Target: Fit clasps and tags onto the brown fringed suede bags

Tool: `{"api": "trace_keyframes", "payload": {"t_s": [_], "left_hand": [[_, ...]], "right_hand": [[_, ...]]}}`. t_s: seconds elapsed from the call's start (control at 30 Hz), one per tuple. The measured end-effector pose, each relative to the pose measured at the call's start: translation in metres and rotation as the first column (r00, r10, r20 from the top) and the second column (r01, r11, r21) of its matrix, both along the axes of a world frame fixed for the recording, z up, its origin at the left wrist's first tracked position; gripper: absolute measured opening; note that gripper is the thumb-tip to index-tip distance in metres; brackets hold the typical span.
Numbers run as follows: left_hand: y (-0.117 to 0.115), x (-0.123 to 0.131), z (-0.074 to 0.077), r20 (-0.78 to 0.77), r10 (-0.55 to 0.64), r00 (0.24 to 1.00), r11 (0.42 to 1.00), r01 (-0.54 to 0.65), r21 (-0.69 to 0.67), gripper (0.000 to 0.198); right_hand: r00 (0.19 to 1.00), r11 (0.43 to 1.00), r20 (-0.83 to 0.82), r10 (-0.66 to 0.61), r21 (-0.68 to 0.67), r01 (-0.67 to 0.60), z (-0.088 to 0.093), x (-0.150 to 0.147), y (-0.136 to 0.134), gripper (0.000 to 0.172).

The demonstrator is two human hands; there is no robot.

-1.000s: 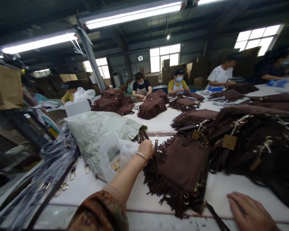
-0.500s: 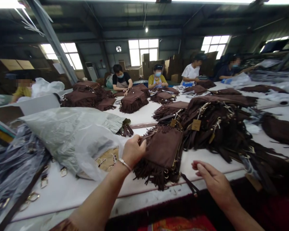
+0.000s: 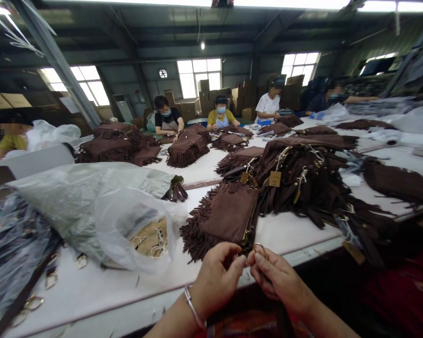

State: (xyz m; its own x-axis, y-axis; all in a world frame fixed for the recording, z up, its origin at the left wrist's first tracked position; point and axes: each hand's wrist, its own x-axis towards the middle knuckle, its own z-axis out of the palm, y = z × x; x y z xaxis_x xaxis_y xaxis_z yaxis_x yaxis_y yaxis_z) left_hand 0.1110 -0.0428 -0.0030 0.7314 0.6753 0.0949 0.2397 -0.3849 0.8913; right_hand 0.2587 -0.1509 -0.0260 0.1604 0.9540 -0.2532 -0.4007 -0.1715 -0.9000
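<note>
My left hand and my right hand meet in front of the table's near edge, fingertips almost touching. My left thumb and forefinger are pinched; what lies between them is too small to make out. A thin gold-brown loop shows at the fingertips of my closed right hand. Below that hand hangs a dark strap; where it leads is hidden. Just beyond my hands a brown fringed bag lies flat, its zipper edge and gold rings toward the right. Neither hand grips the bag's body.
To the right is a heap of brown fringed bags with a tan tag. Left lies a plastic bag holding tan tags. Gold buckles and wrapped straps lie further left. Several co-workers sit across the table.
My left hand has let go of the fringed bag's upper left corner and come down toward me. My right hand has moved left to meet it. The view has shifted slightly right.
</note>
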Motion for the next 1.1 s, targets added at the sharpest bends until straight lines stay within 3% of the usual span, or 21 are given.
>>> {"api": "trace_keyframes", "payload": {"t_s": [0.1, 0.17, 0.23, 0.27, 0.33, 0.4, 0.47, 0.53, 0.63, 0.7, 0.73, 0.77, 0.9, 1.0, 1.07, 1.1], "left_hand": [[0.006, 0.009, 0.021, 0.056, -0.087, 0.995, 0.992, 0.092, -0.086, 0.024], [0.004, 0.015, 0.022, 0.038, -0.147, 0.988, 0.984, 0.150, -0.093, 0.025], [0.001, 0.020, 0.015, 0.004, -0.084, 0.996, 0.987, 0.084, -0.139, 0.027], [-0.001, 0.022, 0.011, -0.016, -0.023, 1.000, 0.982, 0.020, -0.186, 0.027], [-0.004, 0.024, 0.001, -0.065, 0.083, 0.994, 0.944, -0.099, -0.315, 0.027], [-0.006, 0.024, -0.005, -0.101, 0.113, 0.988, 0.891, -0.146, -0.430, 0.027], [-0.007, 0.021, -0.007, -0.093, 0.101, 0.991, 0.887, -0.132, -0.442, 0.028], [-0.008, 0.015, -0.006, -0.046, 0.089, 0.995, 0.941, -0.099, -0.324, 0.030], [-0.006, 0.008, -0.003, 0.018, 0.015, 1.000, 0.977, -0.011, -0.215, 0.033], [-0.005, 0.006, -0.004, 0.024, -0.012, 1.000, 0.970, 0.017, -0.242, 0.035], [-0.005, 0.006, -0.006, 0.016, -0.002, 1.000, 0.966, 0.006, -0.257, 0.035], [-0.004, 0.008, -0.008, 0.003, 0.022, 1.000, 0.962, -0.020, -0.274, 0.035], [-0.009, 0.017, -0.021, -0.051, 0.105, 0.993, 0.887, -0.117, -0.448, 0.033], [-0.016, 0.020, -0.028, -0.048, 0.108, 0.993, 0.813, -0.116, -0.570, 0.033], [-0.020, 0.020, -0.032, -0.057, 0.095, 0.994, 0.832, -0.110, -0.544, 0.033], [-0.021, 0.019, -0.034, -0.056, 0.098, 0.994, 0.885, -0.113, -0.452, 0.032]], "right_hand": [[0.987, 0.989, 0.059, 0.149, -0.033, -0.147, 0.002, -0.005, -0.006, 0.043], [0.970, 0.981, 0.146, 0.195, -0.056, -0.188, 0.001, -0.006, -0.008, 0.043], [0.923, 0.994, 0.368, 0.112, -0.047, -0.101, -0.002, -0.004, -0.009, 0.040], [0.849, 1.000, 0.528, 0.014, 0.003, -0.018, -0.004, -0.003, -0.009, 0.037], [0.548, 0.971, 0.803, -0.235, 0.221, 0.092, -0.011, 0.000, -0.011, 0.027], [0.221, 0.900, 0.877, -0.427, 0.436, 0.011, -0.018, 0.002, -0.012, 0.022], [0.037, 0.847, 0.853, -0.521, 0.521, -0.107, -0.022, 0.002, -0.013, 0.021], [-0.001, 0.846, 0.855, -0.518, 0.512, -0.148, -0.021, 0.000, -0.014, 0.020], [0.139, 0.902, 0.909, -0.394, 0.411, -0.131, -0.015, -0.004, -0.015, 0.024], [0.234, 0.928, 0.917, -0.322, 0.355, -0.116, -0.013, -0.005, -0.016, 0.023], [0.239, 0.928, 0.916, -0.322, 0.355, -0.110, -0.014, -0.005, -0.016, 0.021], [0.209, 0.920, 0.914, -0.348, 0.376, -0.110, -0.017, -0.005, -0.016, 0.020], [-0.052, 0.851, 0.863, -0.503, 0.484, -0.205, -0.030, -0.003, -0.016, 0.030], [-0.129, 0.844, 0.845, -0.518, 0.481, -0.237, -0.037, -0.002, -0.015, 0.027], [-0.150, 0.846, 0.842, -0.518, 0.479, -0.233, -0.040, -0.001, -0.014, 0.025], [-0.160, 0.848, 0.840, -0.519, 0.482, -0.221, -0.042, 0.000, -0.014, 0.025]]}}
